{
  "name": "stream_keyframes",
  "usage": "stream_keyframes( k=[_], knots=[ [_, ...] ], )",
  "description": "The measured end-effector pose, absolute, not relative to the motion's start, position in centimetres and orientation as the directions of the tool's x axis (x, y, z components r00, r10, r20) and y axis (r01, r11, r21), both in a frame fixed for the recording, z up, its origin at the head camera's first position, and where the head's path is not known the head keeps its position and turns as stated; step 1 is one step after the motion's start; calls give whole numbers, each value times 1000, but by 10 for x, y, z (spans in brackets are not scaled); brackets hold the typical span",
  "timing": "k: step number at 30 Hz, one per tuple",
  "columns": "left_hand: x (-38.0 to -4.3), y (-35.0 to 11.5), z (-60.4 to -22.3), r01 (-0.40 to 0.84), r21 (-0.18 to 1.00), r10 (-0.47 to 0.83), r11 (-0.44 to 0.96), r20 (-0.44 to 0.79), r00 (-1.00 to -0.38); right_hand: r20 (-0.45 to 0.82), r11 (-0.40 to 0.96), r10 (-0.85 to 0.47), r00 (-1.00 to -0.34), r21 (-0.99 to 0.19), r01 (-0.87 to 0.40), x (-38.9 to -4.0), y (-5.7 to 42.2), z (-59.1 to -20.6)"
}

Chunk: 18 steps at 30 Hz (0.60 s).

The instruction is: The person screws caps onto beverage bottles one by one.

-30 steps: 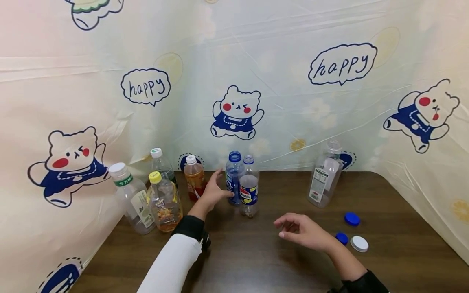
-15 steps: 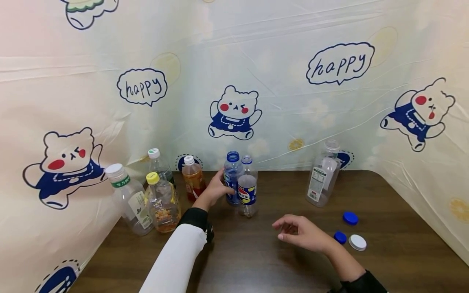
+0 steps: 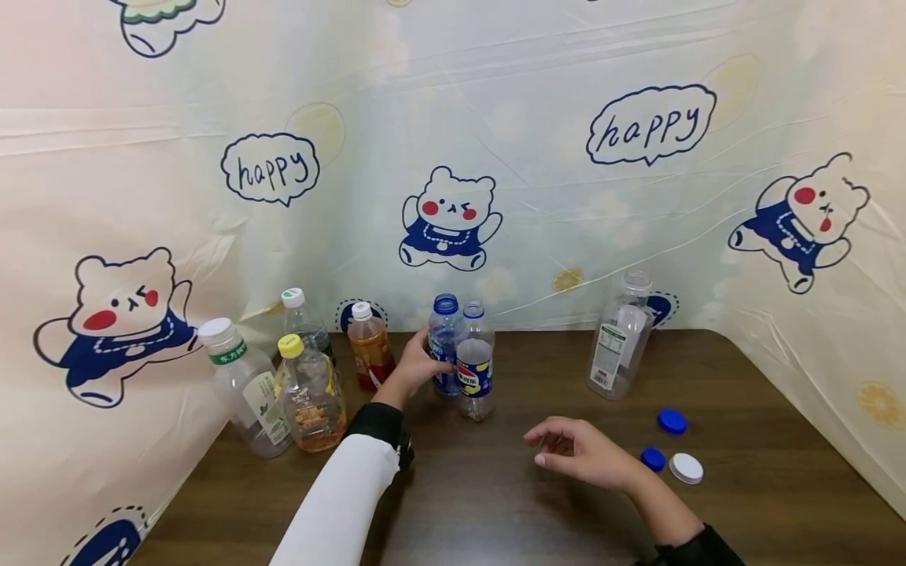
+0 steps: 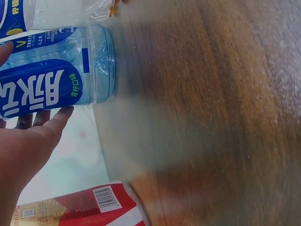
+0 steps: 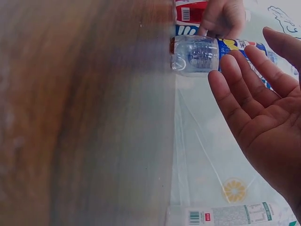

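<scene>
My left hand [image 3: 416,366] holds a capless blue plastic bottle [image 3: 443,338], its thumb across the front and its other fingers at the bottle's side. In the left wrist view the blue bottle [image 4: 44,75] rests with its base on the table. Close against it on the right stands a clear cola bottle [image 3: 475,369] with a blue and yellow label, also without a cap. My right hand [image 3: 583,452] hovers over the table's middle with nothing in it. Its loosely spread fingers show in the right wrist view, and the cola bottle [image 5: 197,55] is beyond them.
Capped bottles stand at the left: a white-capped one [image 3: 255,401], a yellow-capped one [image 3: 311,401], a clear one [image 3: 304,318] and an orange-red drink bottle [image 3: 371,350]. A tall capless bottle [image 3: 617,346] stands right. Two blue caps [image 3: 672,421] and a white cap [image 3: 686,468] lie nearby.
My left hand has closed in on the blue bottle, its thumb now across the front. The right hand stays nearly still. The whole head view has shifted slightly.
</scene>
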State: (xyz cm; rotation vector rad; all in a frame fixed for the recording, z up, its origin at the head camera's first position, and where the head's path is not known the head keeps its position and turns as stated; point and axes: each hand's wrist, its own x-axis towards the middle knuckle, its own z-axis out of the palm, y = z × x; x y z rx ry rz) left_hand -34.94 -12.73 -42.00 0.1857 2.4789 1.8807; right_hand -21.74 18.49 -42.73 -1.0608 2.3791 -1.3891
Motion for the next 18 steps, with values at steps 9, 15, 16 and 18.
stream_keyframes(
  k=[9, 15, 16, 18],
  knots=[
    [-346, -133, -416, 89, 965, 79, 248, 72, -994, 200, 296, -665, -720, -814, -499, -218, 185, -429],
    [-339, -143, -411, 86, 960, 54, 268, 74, -996, 210, 287, -670, -712, -811, -510, -218, 185, -431],
    [-338, -145, -411, 84, 958, 54, 275, 72, -996, 213, 287, -671, -710, -809, -514, -218, 186, -431],
    [-335, -148, -410, 81, 951, 51, 298, 69, -996, 216, 288, -671, -709, -806, -518, -218, 186, -432]
  ],
)
